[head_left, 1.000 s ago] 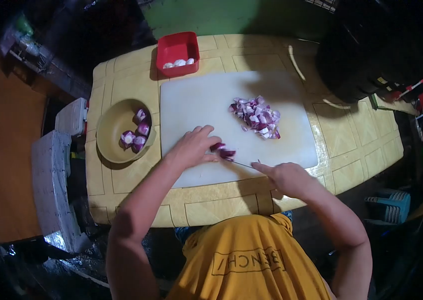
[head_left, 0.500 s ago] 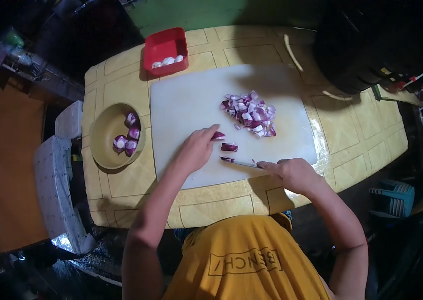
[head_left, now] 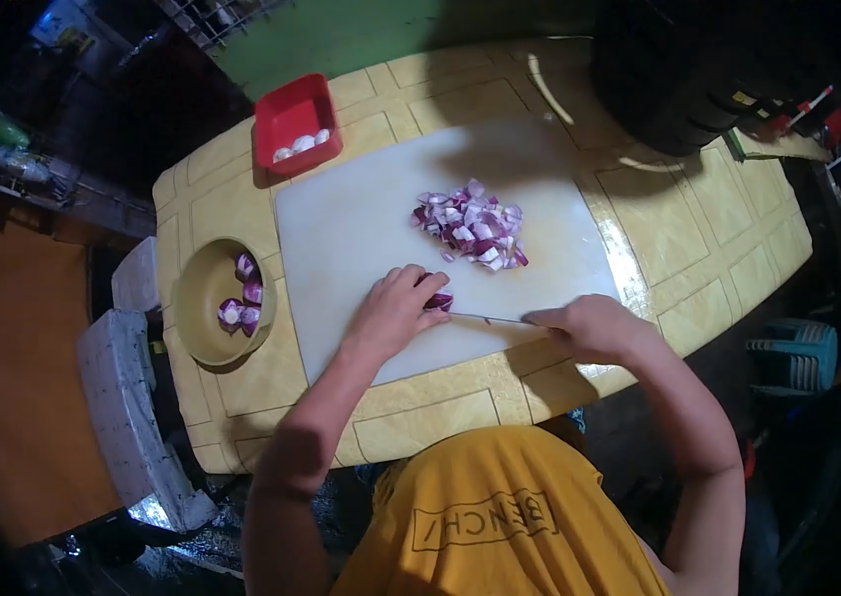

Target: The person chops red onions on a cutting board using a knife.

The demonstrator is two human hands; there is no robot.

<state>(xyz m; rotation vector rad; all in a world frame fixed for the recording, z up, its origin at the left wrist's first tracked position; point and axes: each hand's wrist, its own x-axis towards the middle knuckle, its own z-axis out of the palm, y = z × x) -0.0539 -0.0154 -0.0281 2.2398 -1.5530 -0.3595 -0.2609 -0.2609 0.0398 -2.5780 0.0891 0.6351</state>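
On the white cutting board (head_left: 341, 228), my left hand (head_left: 396, 310) has its fingers closed round a piece of red onion (head_left: 442, 299), pressing it to the board. My right hand (head_left: 594, 329) grips the handle of a knife (head_left: 495, 319), whose blade reaches left to the onion beside my left fingertips. Part of the onion is hidden under those fingers. Farther up the board lies a loose pile of chopped red onion (head_left: 475, 228). A yellowish bowl (head_left: 200, 308) on the left holds several peeled red onions (head_left: 248, 290).
A red container (head_left: 291, 107) with garlic stands behind the board's left corner. A large black container (head_left: 684, 74) occupies the back right of the patterned table (head_left: 430, 413). A blue-green stool (head_left: 798, 356) is on the floor at the right.
My left hand has gathered the separate onion pieces and closed on them. The knife has come up against the onion. The view has turned slightly, shifting the board left.
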